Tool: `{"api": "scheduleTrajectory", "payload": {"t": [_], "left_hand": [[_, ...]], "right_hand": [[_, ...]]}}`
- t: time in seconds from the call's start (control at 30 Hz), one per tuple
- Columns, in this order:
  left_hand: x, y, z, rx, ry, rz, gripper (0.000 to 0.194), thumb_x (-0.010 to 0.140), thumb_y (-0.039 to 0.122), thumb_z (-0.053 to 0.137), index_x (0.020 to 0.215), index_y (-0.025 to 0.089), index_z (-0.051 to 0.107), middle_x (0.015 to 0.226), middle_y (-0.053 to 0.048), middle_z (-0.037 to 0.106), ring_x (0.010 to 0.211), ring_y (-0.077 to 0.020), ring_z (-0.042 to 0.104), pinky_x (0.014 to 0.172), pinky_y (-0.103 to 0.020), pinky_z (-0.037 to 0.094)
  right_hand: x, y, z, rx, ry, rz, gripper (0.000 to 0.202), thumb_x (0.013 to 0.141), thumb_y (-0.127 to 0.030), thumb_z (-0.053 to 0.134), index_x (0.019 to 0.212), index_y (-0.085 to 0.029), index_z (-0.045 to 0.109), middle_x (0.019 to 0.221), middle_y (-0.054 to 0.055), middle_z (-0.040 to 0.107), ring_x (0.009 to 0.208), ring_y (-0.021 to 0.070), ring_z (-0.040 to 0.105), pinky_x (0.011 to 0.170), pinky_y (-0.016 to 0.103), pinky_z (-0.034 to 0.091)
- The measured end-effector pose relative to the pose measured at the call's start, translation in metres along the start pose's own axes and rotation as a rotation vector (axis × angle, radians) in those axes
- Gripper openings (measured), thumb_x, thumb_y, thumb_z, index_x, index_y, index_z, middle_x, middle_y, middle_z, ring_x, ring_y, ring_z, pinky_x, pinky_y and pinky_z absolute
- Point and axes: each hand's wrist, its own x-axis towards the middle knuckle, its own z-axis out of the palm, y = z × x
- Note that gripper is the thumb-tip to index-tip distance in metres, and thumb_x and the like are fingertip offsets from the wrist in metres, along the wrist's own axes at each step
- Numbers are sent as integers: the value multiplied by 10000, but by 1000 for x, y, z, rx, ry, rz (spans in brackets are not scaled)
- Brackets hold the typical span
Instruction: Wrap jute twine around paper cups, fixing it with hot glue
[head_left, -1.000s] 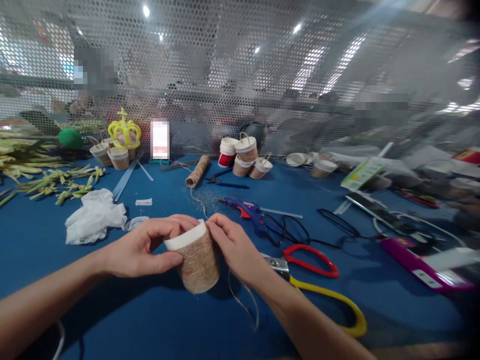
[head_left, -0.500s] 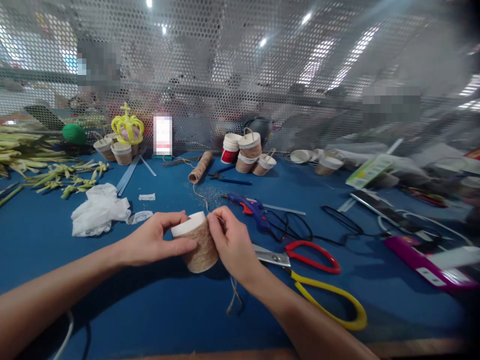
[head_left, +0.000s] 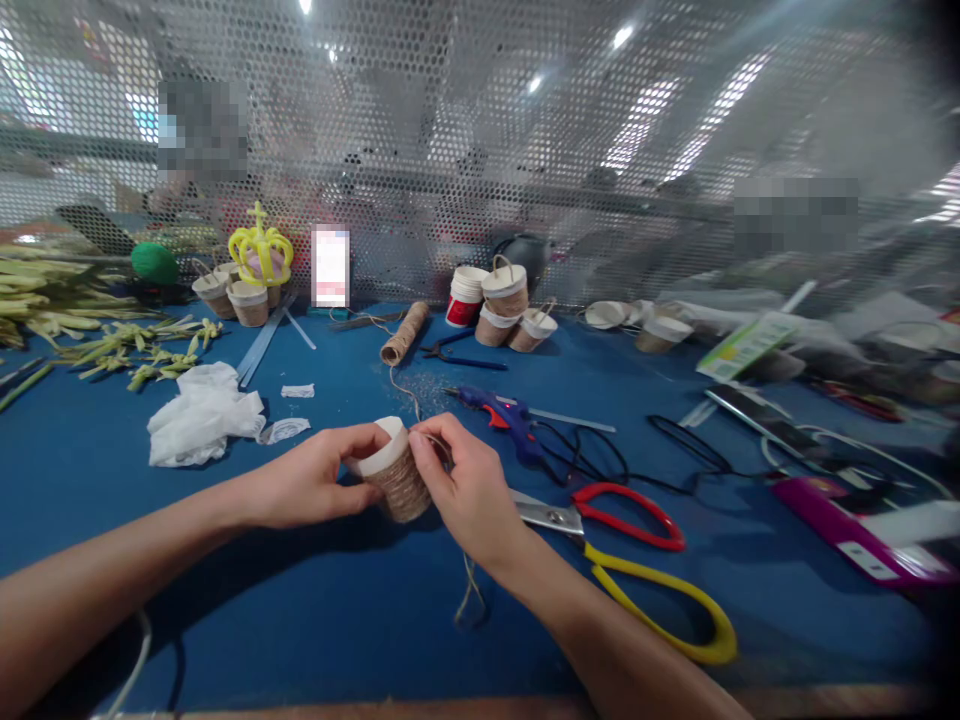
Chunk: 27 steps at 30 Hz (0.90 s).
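Observation:
A small paper cup (head_left: 394,475) with brown twine wound around its side is held between both hands above the blue table (head_left: 322,600). My left hand (head_left: 315,485) grips its left side, thumb below and fingers at the white rim. My right hand (head_left: 465,495) presses the twine against the cup's right side with thumb and forefinger. A loose end of twine (head_left: 469,595) hangs down under my right wrist. Another strand runs back from the cup to the twine spool (head_left: 403,334).
Red-and-yellow scissors (head_left: 630,560) lie right of my right hand, a blue glue gun (head_left: 499,415) with black cord behind them. Twine-wrapped cups (head_left: 506,300), pliers (head_left: 450,352), a white plastic bag (head_left: 199,425), green leaves (head_left: 135,350) and a yellow crown (head_left: 260,252) stand near the mesh screen.
The cup has been turned and tilted, its rim now leaning toward the left hand, and it sits a little higher. The hanging twine end has shifted under my right wrist.

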Motion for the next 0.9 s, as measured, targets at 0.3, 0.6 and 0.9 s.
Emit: {"api": "scheduleTrajectory", "payload": {"t": [0.3,0.6,0.9], "left_hand": [[2,-12,-4,-26,-25,13,178,735,161,535,910,130,520,873,-26,588,801,-146,533,749,-260,429],[4,-15,-3,-46,14,38,186,746,150,536,930,130,516,877,-27,570,802,-142,513,759,-265,410],[2,-18,2,-82,40,19,190,721,117,531,907,134,501,852,-10,554,784,-133,505,744,-252,410]], "right_hand": [[5,3,-4,53,-2,32,154,851,-254,409,783,-176,522,781,45,558,731,147,517,669,260,404],[4,5,0,187,-104,233,164,844,-305,398,771,-183,479,656,-9,498,572,118,453,524,240,362],[5,8,7,262,-74,259,141,833,-319,397,828,-181,429,698,-9,490,615,122,486,566,253,390]]}}
